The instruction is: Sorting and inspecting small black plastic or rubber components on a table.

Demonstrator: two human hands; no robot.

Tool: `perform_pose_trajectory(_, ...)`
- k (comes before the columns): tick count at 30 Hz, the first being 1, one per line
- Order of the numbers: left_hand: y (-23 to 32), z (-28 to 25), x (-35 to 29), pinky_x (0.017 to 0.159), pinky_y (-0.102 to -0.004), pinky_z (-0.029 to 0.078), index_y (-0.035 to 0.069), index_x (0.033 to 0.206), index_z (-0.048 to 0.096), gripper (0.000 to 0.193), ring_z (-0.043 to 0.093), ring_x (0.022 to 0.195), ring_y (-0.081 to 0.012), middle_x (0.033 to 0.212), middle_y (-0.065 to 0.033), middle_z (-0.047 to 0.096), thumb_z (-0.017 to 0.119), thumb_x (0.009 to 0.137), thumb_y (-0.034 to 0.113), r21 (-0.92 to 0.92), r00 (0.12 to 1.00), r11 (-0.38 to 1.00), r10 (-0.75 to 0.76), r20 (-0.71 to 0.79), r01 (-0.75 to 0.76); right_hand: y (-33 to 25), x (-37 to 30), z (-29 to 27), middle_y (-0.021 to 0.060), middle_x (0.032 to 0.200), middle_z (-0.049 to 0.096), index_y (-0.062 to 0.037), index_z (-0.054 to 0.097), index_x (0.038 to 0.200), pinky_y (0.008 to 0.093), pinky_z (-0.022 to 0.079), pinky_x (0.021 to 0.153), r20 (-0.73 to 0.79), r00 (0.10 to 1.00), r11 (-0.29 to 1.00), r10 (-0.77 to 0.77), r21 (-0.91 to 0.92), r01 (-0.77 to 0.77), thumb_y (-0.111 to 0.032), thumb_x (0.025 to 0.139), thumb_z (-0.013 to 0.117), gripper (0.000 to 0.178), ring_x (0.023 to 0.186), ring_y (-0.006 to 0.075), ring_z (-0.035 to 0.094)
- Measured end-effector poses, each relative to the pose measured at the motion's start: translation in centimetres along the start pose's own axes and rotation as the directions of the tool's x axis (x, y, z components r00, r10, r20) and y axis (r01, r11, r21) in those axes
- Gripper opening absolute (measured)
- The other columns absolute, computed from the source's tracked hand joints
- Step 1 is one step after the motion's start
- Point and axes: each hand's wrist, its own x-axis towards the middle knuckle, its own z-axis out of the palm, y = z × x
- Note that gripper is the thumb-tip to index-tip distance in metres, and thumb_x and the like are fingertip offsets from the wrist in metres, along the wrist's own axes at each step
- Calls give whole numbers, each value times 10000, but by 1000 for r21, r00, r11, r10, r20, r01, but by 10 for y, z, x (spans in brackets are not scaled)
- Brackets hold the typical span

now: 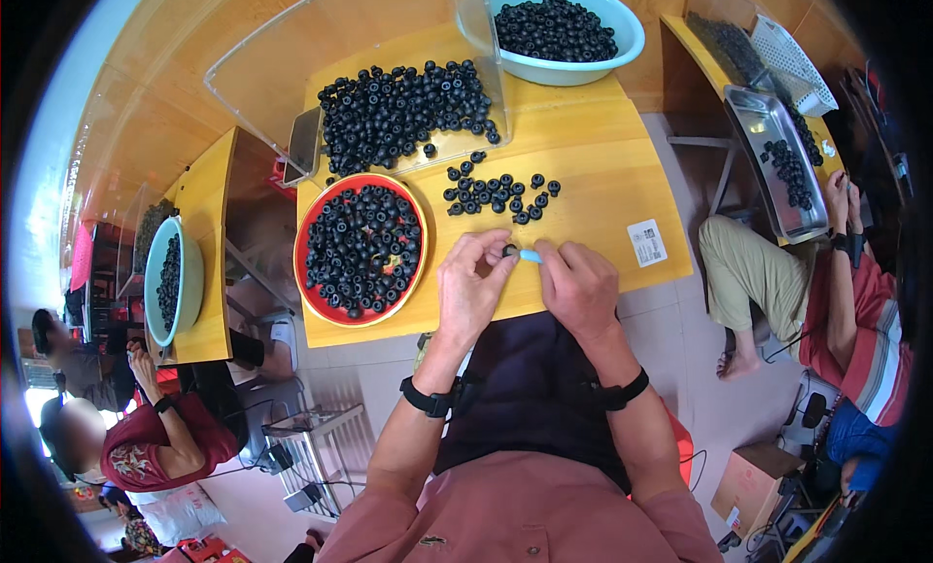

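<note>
Over the near edge of the yellow table, my left hand [471, 283] pinches a small round black part [510, 250] between thumb and fingers. My right hand [581, 289] is closed on a slim tool with a light blue handle [530, 256], its tip meeting the black part; the tip's kind cannot be made out. Just beyond my hands lie several loose black ring-shaped parts [501, 192]. Left of my left hand stands a red bowl with a yellow rim [422, 213], holding many of the same parts.
A clear plastic bin [262, 87] with a heap of black parts [398, 111] lies at the back. Beyond it sits a light blue basin [627, 48] of parts. A white label [646, 243] is on the table's right. Co-workers sit at side tables [209, 193] left and right.
</note>
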Motion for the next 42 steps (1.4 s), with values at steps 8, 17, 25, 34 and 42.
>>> perform_pose_trajectory(8,0,1,-2,808,-282,584,17,1209,739,348,685,877,-141,971,-68,702,829,876,-30,-25,999,999,-43,23,43,1,-2,1,59,711,531,-78,756,1033,397,500,565,5,1000,1000,1,16,-1,-131,889,738,155,640,241,620)
perform_pose_trajectory(17,-9,-1,-4,816,-264,567,10,1176,748,301,673,903,-119,1009,-54,693,818,890,-50,-285,998,957,-60,-30,49,-3,4,3,64,722,544,-82,723,987,393,512,580,20,997,997,73,-34,-72,-112,886,699,108,664,246,634)
perform_pose_trajectory(25,-1,-12,-7,782,-252,545,-5,1095,768,211,662,885,-124,1087,-66,669,800,893,-60,-78,990,987,137,-40,-139,0,-4,7,59,715,539,-80,752,1027,397,499,566,-74,997,998,36,-58,-40,-97,875,702,161,629,248,619)
perform_pose_trajectory(34,29,-86,18,920,-409,565,38,1135,738,318,687,1070,-336,1118,-137,707,782,834,-57,527,871,825,400,-285,-207,1,-2,4,52,705,521,-82,753,1011,400,477,554,-84,996,998,27,-62,-32,-90,874,703,146,612,247,601)
perform_pose_trajectory(42,23,-22,49,916,-439,569,16,1121,750,257,681,1044,-368,1098,-153,705,720,873,-45,469,919,795,377,117,-386,0,-3,4,55,726,525,-84,736,995,398,485,567,-79,996,996,38,-80,-45,-90,875,708,123,637,240,608)
